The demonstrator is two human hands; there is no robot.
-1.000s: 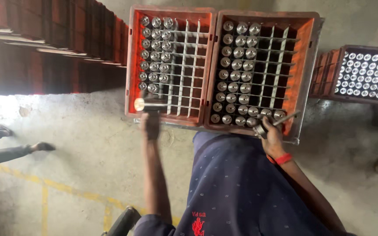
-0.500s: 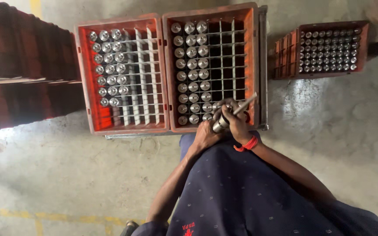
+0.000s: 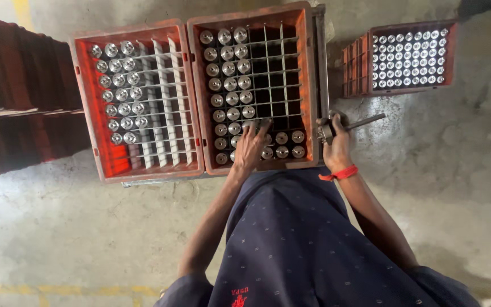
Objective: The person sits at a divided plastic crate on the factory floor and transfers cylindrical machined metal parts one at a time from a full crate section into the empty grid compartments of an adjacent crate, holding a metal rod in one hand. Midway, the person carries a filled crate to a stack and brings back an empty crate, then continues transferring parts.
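Half a second ago both your hands were together on one long-stemmed grey metal part [image 3: 336,128] at the near edge of the right-hand orange plastic crate with a dividing grid [image 3: 308,85]. Now they have split: your right hand [image 3: 336,145] is clenched around that part, holding it just outside the crate's right wall, its thin rod pointing away to the right. Your left hand [image 3: 251,148] has gone into the crate, fingers spread loosely and empty over the round silver metal caps [image 3: 231,113] in the near rows, touching them.

Beyond your left hand, the second orange grid crate [image 3: 89,113] is part filled. Well off past your right hand, a smaller full red crate [image 3: 359,68] sits on the concrete floor [image 3: 58,227].
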